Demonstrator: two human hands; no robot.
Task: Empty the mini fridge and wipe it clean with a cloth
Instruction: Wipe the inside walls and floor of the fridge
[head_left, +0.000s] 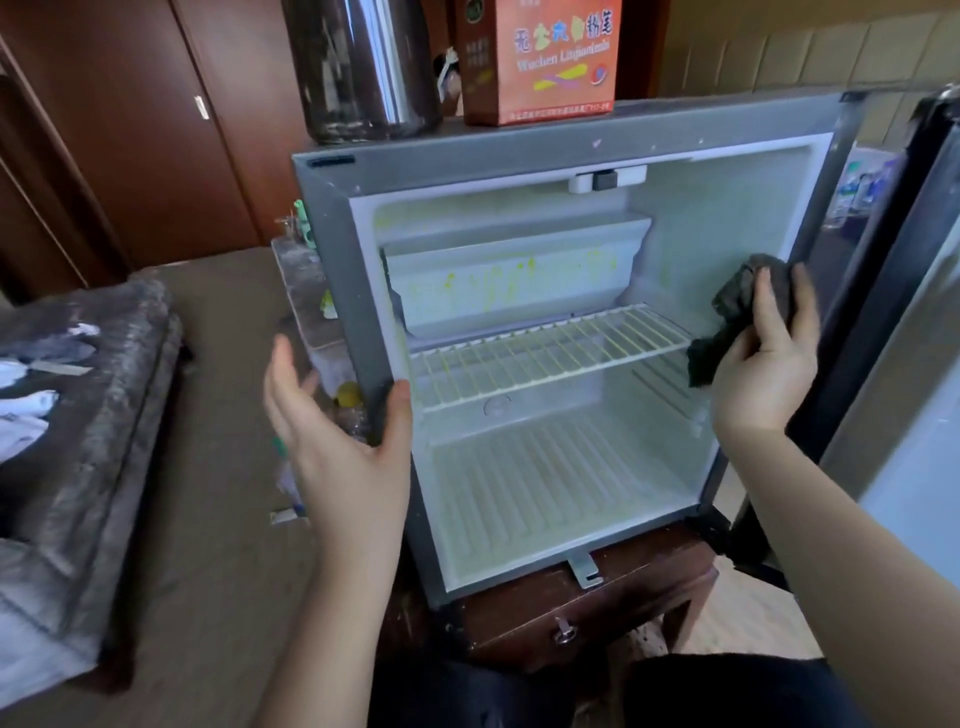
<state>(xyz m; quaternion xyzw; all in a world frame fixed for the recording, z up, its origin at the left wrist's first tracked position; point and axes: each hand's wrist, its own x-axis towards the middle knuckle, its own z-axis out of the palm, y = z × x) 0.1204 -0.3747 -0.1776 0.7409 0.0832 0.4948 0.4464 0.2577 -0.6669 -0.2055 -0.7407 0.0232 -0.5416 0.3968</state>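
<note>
The grey mini fridge (332, 270) stands open on a low wooden cabinet, its white inside holding nothing. Yellow-green stains mark the freezer box (514, 275) and the wire shelf (550, 348). My right hand (763, 358) grips a dark cloth (737, 312) against the fridge's inner right wall, above the shelf's right end. My left hand (337, 431) holds the fridge's left front edge, thumb on the front frame and fingers spread along the outer side.
The fridge door (914, 322) is swung open at the right. A metal kettle (363, 67) and a red box (540, 57) stand on top of the fridge. The wooden cabinet (587, 618) sits below it. A grey padded seat (78, 431) lies at the left. Small items sit behind the fridge's left side.
</note>
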